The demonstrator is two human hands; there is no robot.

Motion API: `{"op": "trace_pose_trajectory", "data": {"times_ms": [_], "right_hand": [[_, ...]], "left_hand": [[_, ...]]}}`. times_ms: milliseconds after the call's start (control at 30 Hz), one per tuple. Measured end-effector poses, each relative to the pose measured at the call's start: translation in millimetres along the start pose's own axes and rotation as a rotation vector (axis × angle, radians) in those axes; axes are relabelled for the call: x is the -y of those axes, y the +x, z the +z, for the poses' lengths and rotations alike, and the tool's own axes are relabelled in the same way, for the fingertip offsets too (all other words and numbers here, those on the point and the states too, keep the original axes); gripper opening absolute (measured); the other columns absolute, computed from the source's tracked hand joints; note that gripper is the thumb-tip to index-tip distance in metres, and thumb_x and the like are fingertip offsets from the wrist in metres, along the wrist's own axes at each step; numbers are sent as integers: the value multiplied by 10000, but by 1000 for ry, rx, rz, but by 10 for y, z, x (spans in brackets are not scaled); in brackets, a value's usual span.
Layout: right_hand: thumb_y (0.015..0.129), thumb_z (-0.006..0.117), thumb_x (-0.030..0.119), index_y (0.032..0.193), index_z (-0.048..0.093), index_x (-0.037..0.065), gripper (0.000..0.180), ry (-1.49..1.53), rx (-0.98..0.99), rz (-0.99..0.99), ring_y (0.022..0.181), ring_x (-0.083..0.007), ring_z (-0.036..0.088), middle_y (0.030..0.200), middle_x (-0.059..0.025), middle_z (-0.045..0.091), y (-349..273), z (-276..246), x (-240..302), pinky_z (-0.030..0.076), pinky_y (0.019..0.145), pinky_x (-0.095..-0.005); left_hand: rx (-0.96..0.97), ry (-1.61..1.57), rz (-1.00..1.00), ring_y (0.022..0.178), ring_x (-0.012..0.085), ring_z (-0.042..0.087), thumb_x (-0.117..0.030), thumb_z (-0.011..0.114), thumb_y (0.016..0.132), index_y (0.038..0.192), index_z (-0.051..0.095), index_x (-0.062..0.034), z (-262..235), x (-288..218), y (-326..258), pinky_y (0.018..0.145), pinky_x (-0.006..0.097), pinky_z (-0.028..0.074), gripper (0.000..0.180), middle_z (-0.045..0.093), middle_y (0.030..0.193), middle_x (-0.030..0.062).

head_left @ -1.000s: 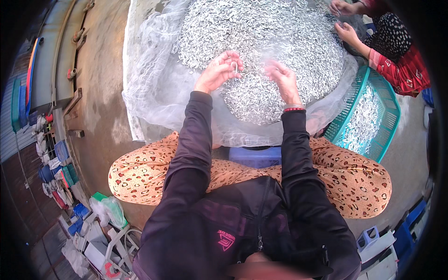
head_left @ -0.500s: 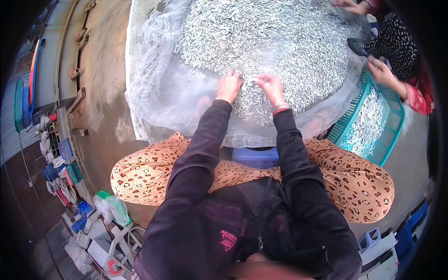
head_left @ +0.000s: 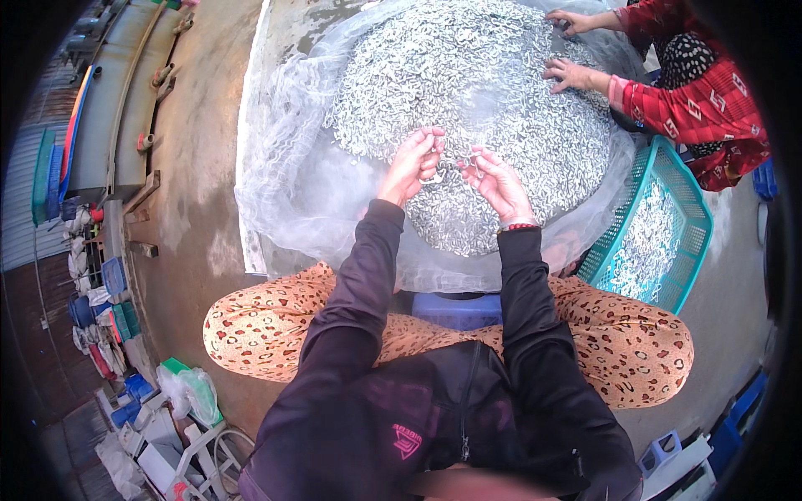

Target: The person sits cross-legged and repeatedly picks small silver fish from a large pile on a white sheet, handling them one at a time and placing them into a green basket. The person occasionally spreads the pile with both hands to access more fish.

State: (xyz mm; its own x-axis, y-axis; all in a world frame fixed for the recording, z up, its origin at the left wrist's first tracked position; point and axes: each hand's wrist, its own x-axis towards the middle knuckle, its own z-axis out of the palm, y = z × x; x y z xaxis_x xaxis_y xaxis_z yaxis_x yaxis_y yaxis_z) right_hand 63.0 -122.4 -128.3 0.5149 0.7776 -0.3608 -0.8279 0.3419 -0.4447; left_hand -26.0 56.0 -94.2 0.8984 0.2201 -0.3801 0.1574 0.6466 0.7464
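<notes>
A broad heap of small silvery fish (head_left: 451, 221) lies on a white mesh net (head_left: 288, 196) in front of me. Over the heap's near part, my left hand (head_left: 411, 169) is closed, its fingers curled around small silvery fish that show below the fingertips. Just to its right, my right hand (head_left: 501, 188) has thumb and fingertips pinched together. Whatever they grip is too small to make out. A gap separates the two hands, with the heap beneath them.
A teal plastic basket (head_left: 700, 250) with more small fish stands at my right. Across the heap's far right edge, a co-worker in red sleeves has both hands (head_left: 572, 75) on the fish. A blue plastic stool (head_left: 455, 311) shows between my legs. Stacked items (head_left: 159, 442) lie at lower left.
My hands have lifted slightly and turned, and the right has shifted a little right. The co-worker's hands have moved from near the basket onto the heap's far right side.
</notes>
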Motion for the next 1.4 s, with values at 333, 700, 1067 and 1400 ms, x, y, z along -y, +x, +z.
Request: {"op": "trace_pose_trajectory", "data": {"times_ms": [333,700,1067,1400], "right_hand": [[899,487,32,1285,384,-18,403,-110,-96,-75,971,-219,581,1109,-135,542,79,0,-114,526,816,-370],[842,551,41,1093,537,14,254,22,-188,-61,745,-172,619,986,-107,616,7,-10,-15,477,579,-236],[954,456,282,1044,525,-48,349,-15,-229,10,892,-268,610,990,-188,583,51,-50,24,539,745,-342],[950,485,283,1209,432,-84,452,168,-23,68,885,-233,568,999,-180,528,33,133,-12,523,781,-340]], "left_hand": [[-132,1160,400,670,232,576,-308,627,844,943,640,-13,185,235,56,596,359,440,311,597,722,87],[-110,1482,310,765,351,606,-219,644,819,856,638,0,521,34,-45,664,432,453,222,613,820,188],[-257,1492,301,690,318,601,-202,606,817,794,632,4,330,-307,35,621,391,443,209,609,709,186],[-63,901,6,506,31,344,-256,606,867,785,682,-39,255,-305,-12,469,228,264,245,453,574,-67]]}}
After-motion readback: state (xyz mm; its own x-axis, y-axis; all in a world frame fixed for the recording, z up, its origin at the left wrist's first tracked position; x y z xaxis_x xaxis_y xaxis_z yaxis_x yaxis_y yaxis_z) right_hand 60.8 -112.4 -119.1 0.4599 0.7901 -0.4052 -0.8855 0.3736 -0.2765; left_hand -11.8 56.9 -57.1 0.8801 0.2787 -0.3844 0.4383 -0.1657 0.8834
